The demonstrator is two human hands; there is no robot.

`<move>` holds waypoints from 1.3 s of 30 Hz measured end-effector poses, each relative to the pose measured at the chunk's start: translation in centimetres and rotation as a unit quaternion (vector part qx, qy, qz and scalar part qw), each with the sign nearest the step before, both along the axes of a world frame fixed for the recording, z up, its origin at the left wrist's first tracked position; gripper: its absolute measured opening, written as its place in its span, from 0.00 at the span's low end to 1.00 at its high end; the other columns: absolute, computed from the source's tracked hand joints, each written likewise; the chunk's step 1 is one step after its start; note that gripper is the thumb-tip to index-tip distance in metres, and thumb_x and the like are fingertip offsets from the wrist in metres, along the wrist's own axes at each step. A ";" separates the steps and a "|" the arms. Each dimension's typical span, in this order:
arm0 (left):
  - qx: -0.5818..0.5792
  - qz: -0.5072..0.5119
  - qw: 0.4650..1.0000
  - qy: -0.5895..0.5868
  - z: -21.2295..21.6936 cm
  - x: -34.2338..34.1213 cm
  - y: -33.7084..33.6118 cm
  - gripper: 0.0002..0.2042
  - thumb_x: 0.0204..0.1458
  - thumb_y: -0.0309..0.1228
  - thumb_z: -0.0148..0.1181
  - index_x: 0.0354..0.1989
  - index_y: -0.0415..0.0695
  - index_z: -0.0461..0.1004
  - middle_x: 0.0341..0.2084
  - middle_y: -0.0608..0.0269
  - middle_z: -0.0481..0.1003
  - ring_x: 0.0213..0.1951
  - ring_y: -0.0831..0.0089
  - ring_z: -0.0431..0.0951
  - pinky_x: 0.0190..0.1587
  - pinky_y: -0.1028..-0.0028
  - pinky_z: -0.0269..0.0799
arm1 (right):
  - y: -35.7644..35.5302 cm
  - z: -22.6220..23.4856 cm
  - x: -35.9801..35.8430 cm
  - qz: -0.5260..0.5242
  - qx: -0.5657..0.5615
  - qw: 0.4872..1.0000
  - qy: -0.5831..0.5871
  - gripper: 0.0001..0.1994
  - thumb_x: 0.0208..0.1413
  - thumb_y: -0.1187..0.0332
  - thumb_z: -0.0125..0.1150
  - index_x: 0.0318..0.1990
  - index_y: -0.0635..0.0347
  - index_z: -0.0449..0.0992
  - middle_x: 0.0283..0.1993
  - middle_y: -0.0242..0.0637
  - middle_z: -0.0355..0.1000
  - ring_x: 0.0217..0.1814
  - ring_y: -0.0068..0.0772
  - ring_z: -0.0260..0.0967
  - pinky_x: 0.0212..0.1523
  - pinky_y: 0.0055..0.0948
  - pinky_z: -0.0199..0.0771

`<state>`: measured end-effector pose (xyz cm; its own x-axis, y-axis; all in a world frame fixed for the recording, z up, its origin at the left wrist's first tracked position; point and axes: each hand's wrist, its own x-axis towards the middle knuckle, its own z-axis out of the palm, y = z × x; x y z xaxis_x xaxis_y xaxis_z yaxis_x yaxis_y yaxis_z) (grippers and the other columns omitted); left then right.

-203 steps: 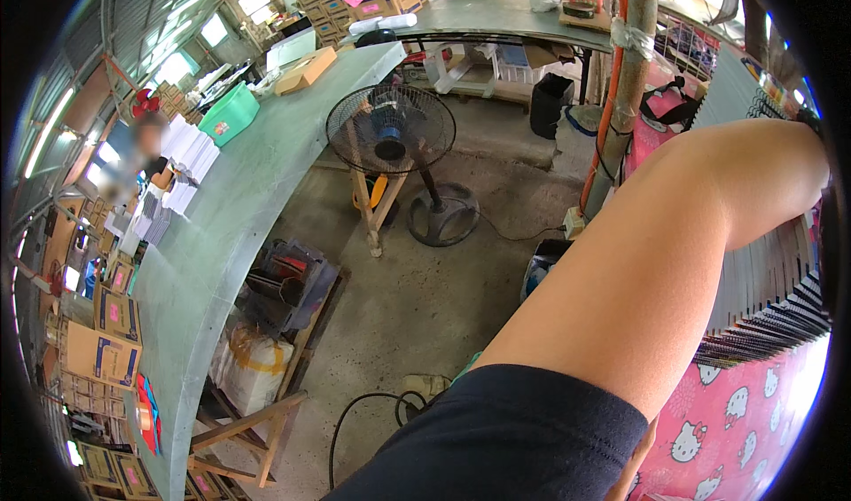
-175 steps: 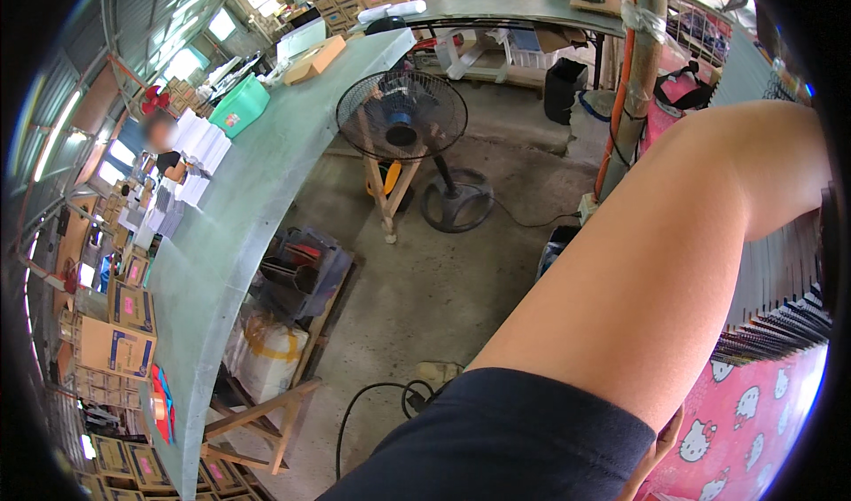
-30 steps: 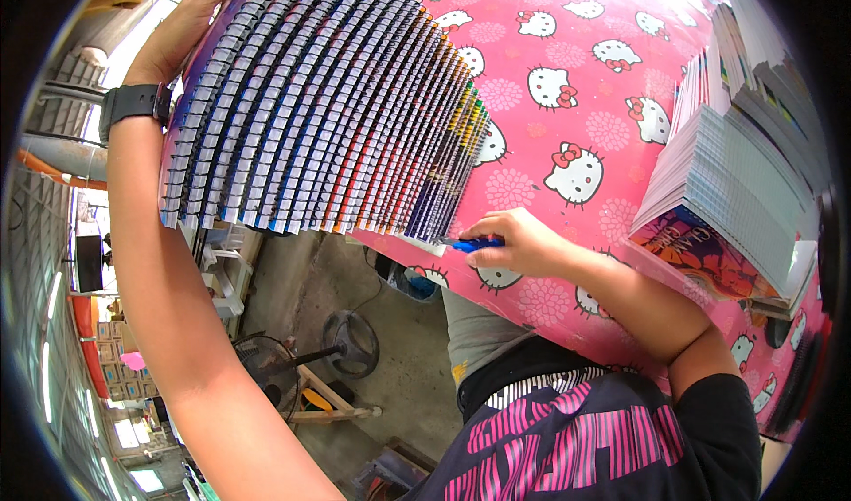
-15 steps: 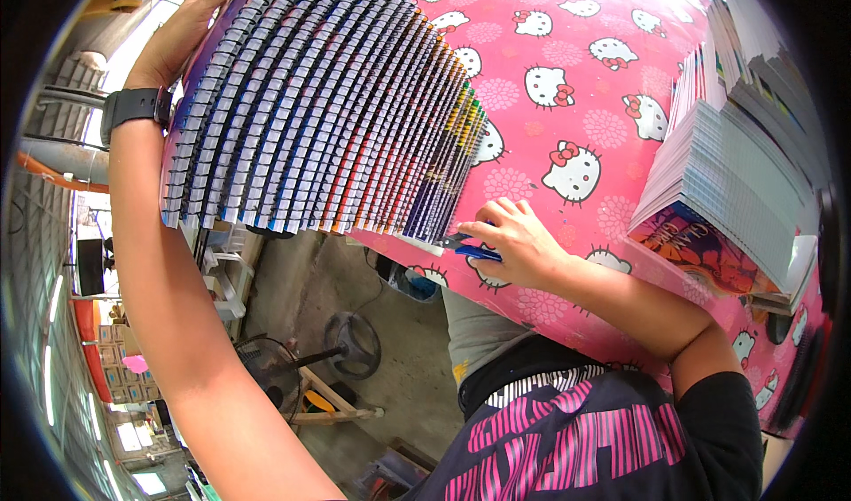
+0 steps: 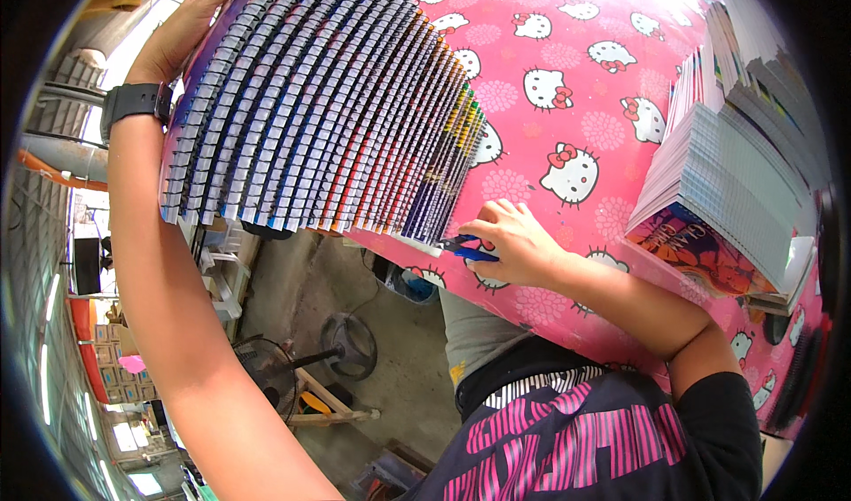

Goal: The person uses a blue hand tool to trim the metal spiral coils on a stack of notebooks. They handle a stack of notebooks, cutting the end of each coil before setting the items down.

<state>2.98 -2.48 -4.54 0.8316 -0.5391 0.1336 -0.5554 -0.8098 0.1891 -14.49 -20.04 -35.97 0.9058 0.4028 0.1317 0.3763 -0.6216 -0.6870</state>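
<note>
One notebook stack (image 5: 319, 102) on pink tabletop (image 5: 589, 89); left hand (image 5: 182, 40) at outer side, finger closure hidden. Right hand (image 5: 519, 246) clamped on blue pliers (image 5: 472, 254), grip wider than a second ago; apparently same near corner being worked.

The right hand (image 5: 521, 248) held a blue-handled tool (image 5: 475, 254). Left of its fingers (image 5: 480, 228), the left hand (image 5: 177, 40) rested against spiral-bound notebooks (image 5: 324, 120).

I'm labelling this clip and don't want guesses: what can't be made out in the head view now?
Head view:
- Left hand: partly cut off by the upper edge.
- Blue-handled tool: partly covered by the right hand; tip too small.
- Fan: partly behind the left forearm.
- Book stack: outer side lost in dark rim.
</note>
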 end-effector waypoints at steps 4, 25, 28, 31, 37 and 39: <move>-0.025 0.055 0.998 0.015 0.1 0.5 -0.4 0.26 0.63 0.50 0.35 0.54 0.41 0.70 0.48 0.51 0.72 0.49 0.67 0.72 0.54 0.72 0.65 | 0.1 -0.7 0.4 0.015 -0.009 0.999 -0.050 0.21 0.41 0.62 0.64 0.47 0.52 0.74 0.39 0.38 0.64 0.47 0.40 0.62 0.47 0.41 0.64; 0.003 0.008 1.000 -0.021 -0.5 2.6 -0.4 0.24 0.63 0.47 0.37 0.53 0.40 0.69 0.49 0.54 0.72 0.49 0.69 0.71 0.53 0.73 0.66 | 0.0 -0.4 0.6 -0.017 -0.086 0.995 -0.047 0.19 0.39 0.60 0.65 0.41 0.56 0.74 0.39 0.40 0.65 0.49 0.40 0.62 0.45 0.43 0.63; -0.132 0.069 0.983 0.107 -0.3 5.8 1.5 0.25 0.62 0.49 0.38 0.54 0.41 0.69 0.50 0.54 0.71 0.51 0.69 0.70 0.53 0.73 0.66 | 0.2 -0.7 0.6 -0.012 -0.091 0.992 -0.082 0.19 0.39 0.61 0.65 0.41 0.56 0.74 0.39 0.39 0.65 0.49 0.40 0.62 0.44 0.41 0.64; -0.149 0.078 0.979 0.116 2.4 10.2 10.3 0.26 0.62 0.50 0.38 0.54 0.40 0.69 0.50 0.54 0.71 0.51 0.69 0.70 0.54 0.74 0.66 | 1.7 0.1 0.3 0.026 -0.079 0.992 -0.091 0.18 0.40 0.62 0.65 0.41 0.55 0.74 0.40 0.39 0.65 0.49 0.39 0.62 0.45 0.40 0.64; -0.149 0.081 0.973 0.157 1.4 7.6 5.5 0.27 0.62 0.50 0.37 0.53 0.40 0.69 0.49 0.53 0.72 0.50 0.69 0.71 0.54 0.73 0.65 | 0.6 -0.2 1.0 0.020 -0.062 0.997 -0.047 0.18 0.42 0.61 0.65 0.43 0.55 0.75 0.37 0.39 0.68 0.45 0.39 0.66 0.43 0.41 0.68; -0.117 0.066 0.984 0.118 0.6 5.2 3.3 0.27 0.62 0.51 0.36 0.53 0.40 0.70 0.48 0.53 0.72 0.49 0.69 0.71 0.54 0.73 0.65 | 0.0 0.2 1.9 0.041 -0.022 0.999 0.028 0.18 0.44 0.60 0.64 0.43 0.57 0.76 0.33 0.40 0.70 0.37 0.39 0.70 0.39 0.41 0.71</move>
<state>8.22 0.78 -3.93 0.9151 -0.4015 0.0369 -0.3667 -0.7905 0.4906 -12.64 -20.01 -35.80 0.8754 0.4795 0.0617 0.3881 -0.6208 -0.6812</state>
